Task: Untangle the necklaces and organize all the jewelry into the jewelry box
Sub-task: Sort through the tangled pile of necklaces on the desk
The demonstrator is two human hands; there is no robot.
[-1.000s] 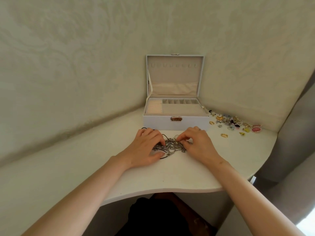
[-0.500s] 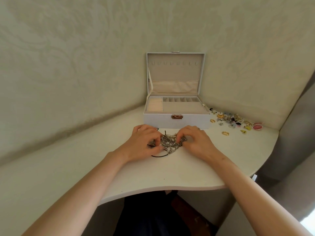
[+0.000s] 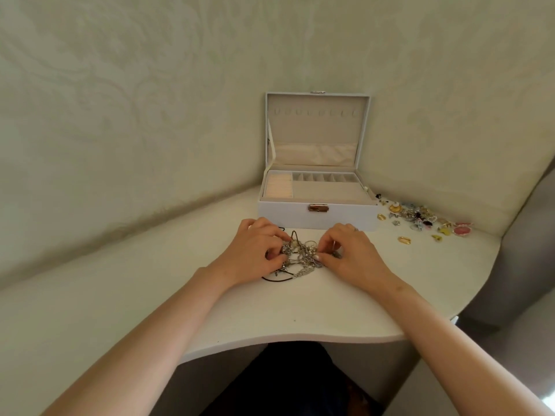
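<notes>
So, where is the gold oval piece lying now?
In the head view the gold oval piece lies on the table, right of the right hand and just in front of the scattered small jewelry.

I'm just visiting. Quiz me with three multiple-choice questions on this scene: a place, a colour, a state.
1. Where do the small loose jewelry pieces lie?
A) inside the jewelry box
B) on the table, right of the box
C) left of the box

2. What colour is the box outside?
A) black
B) white
C) red

3. The necklace tangle is:
A) pinched by the left hand and right hand
B) lying untouched
C) stowed in the box

Answers: 1 B, scattered beside its right wall; 2 B, white front wall; 3 A, fingers of both curl onto it.
</notes>
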